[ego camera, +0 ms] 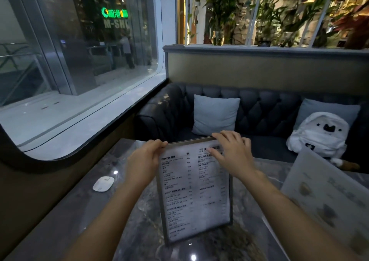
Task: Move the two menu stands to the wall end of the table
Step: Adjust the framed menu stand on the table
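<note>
A drinks menu stand (194, 193) with black text on white stands upright in the middle of the dark marble table (127, 228). My left hand (143, 161) grips its top left corner. My right hand (231, 153) rests over its top right edge, fingers curled on the front. A second menu stand (329, 201), pale with blurred pictures, leans at the right side of the table, away from both hands.
A small white oval device (103, 184) lies on the table near the window wall (60, 171) at left. Across the table is a dark tufted sofa (259, 109) with two grey cushions (215, 117) and a white plush backpack (319, 135).
</note>
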Demonstrator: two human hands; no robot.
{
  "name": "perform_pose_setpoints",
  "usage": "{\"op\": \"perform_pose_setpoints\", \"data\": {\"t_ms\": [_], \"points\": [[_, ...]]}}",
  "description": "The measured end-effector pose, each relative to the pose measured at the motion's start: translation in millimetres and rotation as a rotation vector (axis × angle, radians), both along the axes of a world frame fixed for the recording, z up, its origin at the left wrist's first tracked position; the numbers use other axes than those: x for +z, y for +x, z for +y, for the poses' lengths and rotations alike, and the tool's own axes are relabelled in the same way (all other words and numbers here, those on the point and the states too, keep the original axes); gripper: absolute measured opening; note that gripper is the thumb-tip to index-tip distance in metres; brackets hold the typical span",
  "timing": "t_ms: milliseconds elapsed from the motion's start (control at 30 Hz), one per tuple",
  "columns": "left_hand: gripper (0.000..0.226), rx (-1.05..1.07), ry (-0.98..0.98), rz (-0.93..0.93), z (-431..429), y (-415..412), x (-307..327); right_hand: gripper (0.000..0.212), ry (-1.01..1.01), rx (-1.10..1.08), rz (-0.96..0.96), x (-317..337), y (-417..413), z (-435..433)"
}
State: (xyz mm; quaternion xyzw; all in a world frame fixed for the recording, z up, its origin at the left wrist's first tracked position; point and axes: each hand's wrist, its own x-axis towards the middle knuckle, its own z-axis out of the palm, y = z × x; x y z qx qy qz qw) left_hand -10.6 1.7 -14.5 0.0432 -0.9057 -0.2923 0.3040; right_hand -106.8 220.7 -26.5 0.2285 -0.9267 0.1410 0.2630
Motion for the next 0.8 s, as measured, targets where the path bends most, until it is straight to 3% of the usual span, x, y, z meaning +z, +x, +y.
{"op": "perform_pose_setpoints", "data": {"t_ms": [367, 533, 800], "points": [[0.014, -0.229, 0.084, -0.063, 0, -37, -1, 0.040, 0.015, -0.167, 0.141, -2, 30, 27], [0.015, -0.356, 0.138, -0.108, -3, -53, -1, 0.039, 0.017, -0.207, 0.134, 1, 40, 31], [0.014, -0.389, 0.179, -0.127, -4, -59, -3, 0.040, 0.011, -0.237, 0.092, 2, 45, 30]]}}
